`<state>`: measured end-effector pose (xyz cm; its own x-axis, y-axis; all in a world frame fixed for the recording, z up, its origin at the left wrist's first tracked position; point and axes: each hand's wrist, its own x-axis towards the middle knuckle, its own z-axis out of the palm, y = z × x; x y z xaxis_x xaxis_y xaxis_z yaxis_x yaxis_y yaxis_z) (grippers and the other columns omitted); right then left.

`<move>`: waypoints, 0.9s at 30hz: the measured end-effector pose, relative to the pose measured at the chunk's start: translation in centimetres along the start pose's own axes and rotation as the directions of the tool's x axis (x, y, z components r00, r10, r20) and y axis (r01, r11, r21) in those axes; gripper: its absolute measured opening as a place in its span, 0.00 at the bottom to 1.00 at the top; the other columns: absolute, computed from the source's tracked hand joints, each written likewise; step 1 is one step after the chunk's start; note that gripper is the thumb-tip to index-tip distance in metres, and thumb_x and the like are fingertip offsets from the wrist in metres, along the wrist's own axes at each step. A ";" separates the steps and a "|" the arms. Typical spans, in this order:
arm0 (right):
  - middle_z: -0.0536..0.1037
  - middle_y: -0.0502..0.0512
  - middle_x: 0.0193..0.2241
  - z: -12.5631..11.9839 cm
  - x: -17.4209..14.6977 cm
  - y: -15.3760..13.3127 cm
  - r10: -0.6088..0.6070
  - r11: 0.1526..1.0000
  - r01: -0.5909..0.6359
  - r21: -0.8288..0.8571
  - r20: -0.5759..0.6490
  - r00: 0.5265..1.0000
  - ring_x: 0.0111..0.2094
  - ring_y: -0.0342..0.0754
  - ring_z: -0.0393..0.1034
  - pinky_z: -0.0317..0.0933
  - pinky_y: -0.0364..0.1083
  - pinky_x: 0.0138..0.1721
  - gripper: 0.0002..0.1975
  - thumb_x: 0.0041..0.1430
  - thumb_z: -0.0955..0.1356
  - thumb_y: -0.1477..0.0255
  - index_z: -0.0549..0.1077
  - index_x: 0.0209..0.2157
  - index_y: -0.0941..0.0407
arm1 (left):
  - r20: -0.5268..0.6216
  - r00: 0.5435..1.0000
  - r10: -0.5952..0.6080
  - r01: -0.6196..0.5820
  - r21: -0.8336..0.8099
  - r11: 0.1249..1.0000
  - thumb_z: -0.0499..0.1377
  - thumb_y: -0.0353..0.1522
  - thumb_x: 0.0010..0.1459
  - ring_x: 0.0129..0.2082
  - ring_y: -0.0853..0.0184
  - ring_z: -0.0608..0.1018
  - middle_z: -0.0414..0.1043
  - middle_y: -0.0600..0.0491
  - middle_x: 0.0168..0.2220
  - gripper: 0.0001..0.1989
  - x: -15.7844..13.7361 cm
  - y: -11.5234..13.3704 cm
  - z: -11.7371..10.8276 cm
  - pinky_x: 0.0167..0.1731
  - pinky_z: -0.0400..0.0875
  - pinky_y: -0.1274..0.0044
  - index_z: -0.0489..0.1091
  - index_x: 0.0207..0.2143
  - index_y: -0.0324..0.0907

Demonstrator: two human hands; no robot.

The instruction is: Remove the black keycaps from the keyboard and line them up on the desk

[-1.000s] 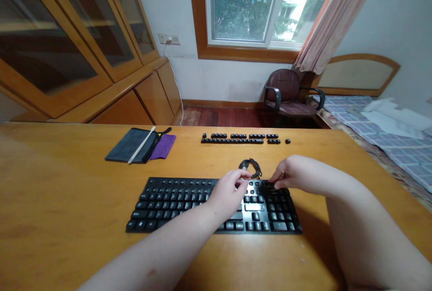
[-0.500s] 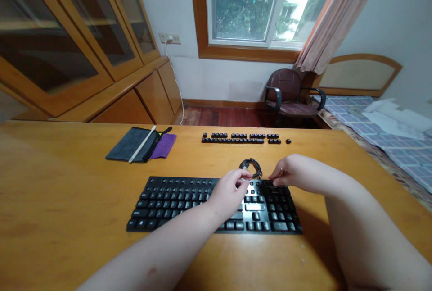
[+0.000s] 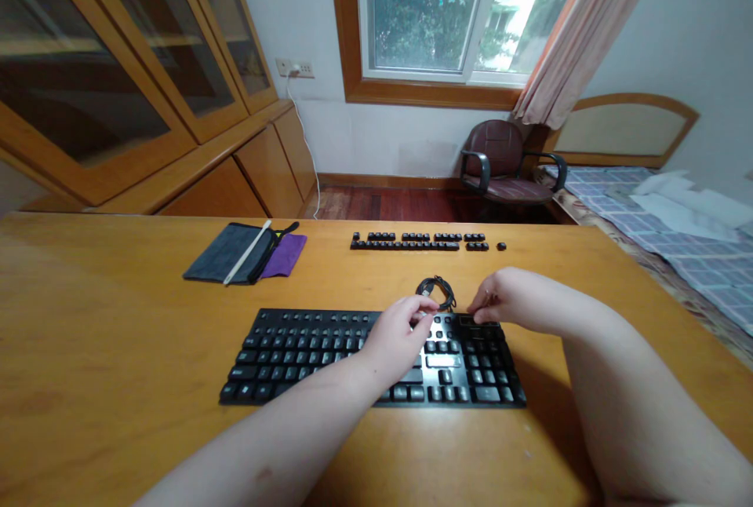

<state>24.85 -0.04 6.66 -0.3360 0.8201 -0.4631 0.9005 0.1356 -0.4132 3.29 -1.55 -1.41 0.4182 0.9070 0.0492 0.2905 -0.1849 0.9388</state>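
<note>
A black keyboard (image 3: 353, 358) lies on the desk, several of its top-row positions bare of keycaps. My left hand (image 3: 405, 326) rests over its right-middle part, fingers curved, with thumb and index fingertips slightly apart near the top row. No object shows between them. At the keyboard's top right corner is my right hand (image 3: 500, 299), its fingers pinched together at the edge; whatever they hold is hidden. Behind the keyboard, between my hands, sits a coiled black cable (image 3: 437, 292). Loose black keycaps (image 3: 405, 245) stand in two rows near the desk's far edge.
On the wooden desk (image 3: 118, 350), at the left, lie a dark grey pouch (image 3: 220, 252), a white stick (image 3: 248, 252) across it and a purple cloth (image 3: 285, 256). Beyond the desk are a chair (image 3: 497, 158), a bed (image 3: 676, 224) and a glass-door cabinet (image 3: 153, 60).
The view has shifted very slightly. Both hands stay at the same places on the keyboard, and the keycaps and cable lie as before.
</note>
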 end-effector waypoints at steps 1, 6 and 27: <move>0.80 0.52 0.28 0.1 0.1 0.0 0.008 1.000 -0.008 -0.008 -0.002 1.000 0.27 0.47 0.71 0.61 0.43 0.31 0.12 0.47 0.68 0.64 0.80 0.33 0.52 | 0.000 1.000 0.000 0.000 0.001 1.000 0.53 0.28 0.55 0.39 0.66 0.75 0.74 0.51 0.39 0.10 0.0 0.0 0.0 0.41 0.70 0.73 0.71 0.38 0.42; 0.80 0.52 0.29 0.4 0.3 -0.1 0.010 0.998 -0.009 -0.055 0.008 1.000 0.28 0.48 0.72 0.61 0.43 0.32 0.11 0.47 0.68 0.66 0.80 0.33 0.51 | -0.004 1.000 0.002 -0.002 -0.001 1.000 0.53 0.28 0.55 0.38 0.66 0.75 0.74 0.51 0.39 0.10 -0.1 0.1 0.0 0.41 0.70 0.74 0.71 0.39 0.42; 0.80 0.51 0.30 0.4 -1.3 -2.0 0.002 0.973 -0.009 -0.231 -0.029 1.000 0.28 0.46 0.72 0.58 0.41 0.27 0.13 0.48 0.66 0.73 0.80 0.34 0.50 | 0.230 0.953 0.199 -0.262 0.291 0.920 0.55 0.30 0.56 0.47 0.63 0.72 0.73 0.53 0.45 0.12 -0.4 -0.2 0.0 0.50 0.64 0.70 0.70 0.43 0.46</move>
<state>23.38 -1.61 7.83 -0.3257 0.8361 -0.4414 0.9429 0.2532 -0.2163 3.10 -1.90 -1.64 0.6539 0.7406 0.1549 0.4080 -0.5176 0.7521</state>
